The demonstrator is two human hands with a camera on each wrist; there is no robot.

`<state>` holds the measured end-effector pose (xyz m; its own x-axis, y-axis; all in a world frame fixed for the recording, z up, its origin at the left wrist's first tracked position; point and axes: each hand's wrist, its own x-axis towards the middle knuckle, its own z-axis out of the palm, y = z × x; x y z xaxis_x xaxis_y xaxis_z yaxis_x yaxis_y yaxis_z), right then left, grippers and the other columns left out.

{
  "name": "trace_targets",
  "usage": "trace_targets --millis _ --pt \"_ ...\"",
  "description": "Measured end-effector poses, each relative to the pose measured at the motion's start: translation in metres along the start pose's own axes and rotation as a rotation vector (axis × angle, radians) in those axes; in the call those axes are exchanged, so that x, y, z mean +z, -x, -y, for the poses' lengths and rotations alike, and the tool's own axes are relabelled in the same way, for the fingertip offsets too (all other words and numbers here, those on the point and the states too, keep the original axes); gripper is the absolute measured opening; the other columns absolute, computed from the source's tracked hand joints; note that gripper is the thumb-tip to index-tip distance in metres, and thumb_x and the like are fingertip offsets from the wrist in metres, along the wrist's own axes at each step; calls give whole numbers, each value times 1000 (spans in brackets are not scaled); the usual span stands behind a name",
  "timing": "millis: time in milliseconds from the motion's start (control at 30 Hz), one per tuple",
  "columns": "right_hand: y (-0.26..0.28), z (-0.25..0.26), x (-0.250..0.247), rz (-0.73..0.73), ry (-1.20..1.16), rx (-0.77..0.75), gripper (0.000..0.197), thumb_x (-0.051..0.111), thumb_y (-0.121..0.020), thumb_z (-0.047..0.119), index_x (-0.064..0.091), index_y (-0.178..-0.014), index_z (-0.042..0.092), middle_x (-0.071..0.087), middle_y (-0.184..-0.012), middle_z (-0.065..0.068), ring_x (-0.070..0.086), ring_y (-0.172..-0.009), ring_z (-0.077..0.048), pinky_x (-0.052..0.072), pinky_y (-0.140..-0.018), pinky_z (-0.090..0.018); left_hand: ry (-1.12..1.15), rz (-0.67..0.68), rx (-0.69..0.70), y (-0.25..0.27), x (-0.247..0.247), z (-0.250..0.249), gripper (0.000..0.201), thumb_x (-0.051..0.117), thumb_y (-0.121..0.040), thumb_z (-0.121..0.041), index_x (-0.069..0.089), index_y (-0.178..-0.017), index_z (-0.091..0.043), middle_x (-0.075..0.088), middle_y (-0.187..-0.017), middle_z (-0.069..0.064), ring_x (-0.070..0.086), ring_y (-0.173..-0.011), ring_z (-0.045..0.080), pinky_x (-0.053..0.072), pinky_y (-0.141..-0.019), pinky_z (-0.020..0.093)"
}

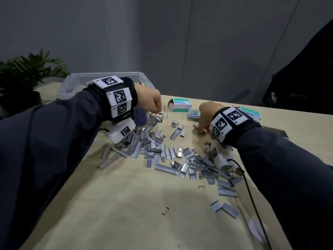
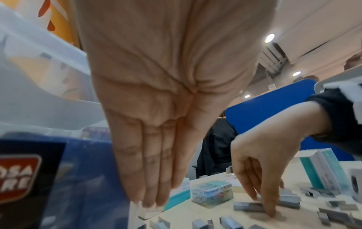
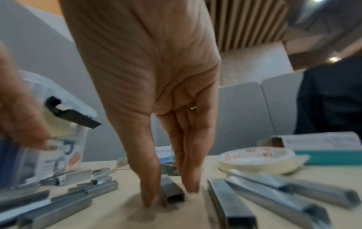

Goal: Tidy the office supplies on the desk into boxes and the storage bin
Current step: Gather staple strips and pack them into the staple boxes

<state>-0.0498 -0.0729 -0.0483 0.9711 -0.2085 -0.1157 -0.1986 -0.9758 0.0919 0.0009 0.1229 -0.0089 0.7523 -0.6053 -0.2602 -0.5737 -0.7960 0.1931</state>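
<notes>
Several grey staple strips [image 1: 162,152] lie scattered over the beige desk [image 1: 126,204]. My left hand [image 1: 155,111] points down at the pile's far edge, beside a blue box [image 2: 82,178]. Its straight fingers [image 2: 149,193] touch a small white piece [image 2: 149,210]; the thumb is hidden. My right hand [image 1: 201,131] reaches down to the right, thumb and fingers pinching a short staple strip [image 3: 172,190] that lies on the desk. A green and white staple box [image 1: 180,105] lies open-ended behind the pile. The clear storage bin [image 1: 108,78] stands at the back left.
A clear box of coloured clips [image 1: 193,114] sits between my hands. Another teal box [image 1: 252,112] and a tape roll [image 3: 258,159] lie at the right. A potted plant [image 1: 27,73] stands far left. A black cable [image 1: 252,195] trails over the desk's right edge.
</notes>
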Motion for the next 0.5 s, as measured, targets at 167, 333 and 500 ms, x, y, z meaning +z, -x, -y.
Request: trace_targets --millis 167,333,500 --pt "3 22 -7 -4 -101 -253 36 79 -81 13 69 -115 14 64 -104 -5 63 -84 -18 56 -80 -30 -171 3 -25 -4 13 -3 34 40 -96 0 61 -122 -2 62 -123 10 57 -113 26 44 -100 33" --pt "7 34 -7 120 -5 -426 40 82 -77 16 71 -115 19 65 -108 -1 55 -90 -13 48 -78 -26 -262 28 -78 -9 21 -13 26 41 -93 1 66 -102 0 62 -93 11 56 -82 23 46 -72 30" --pt "10 32 -2 140 -4 -410 21 82 -77 20 74 -96 13 67 -87 2 54 -78 -11 42 -64 -21 -404 39 -164 -7 19 -10 19 63 -91 -11 61 -73 -8 62 -70 4 55 -52 12 44 -47 17"
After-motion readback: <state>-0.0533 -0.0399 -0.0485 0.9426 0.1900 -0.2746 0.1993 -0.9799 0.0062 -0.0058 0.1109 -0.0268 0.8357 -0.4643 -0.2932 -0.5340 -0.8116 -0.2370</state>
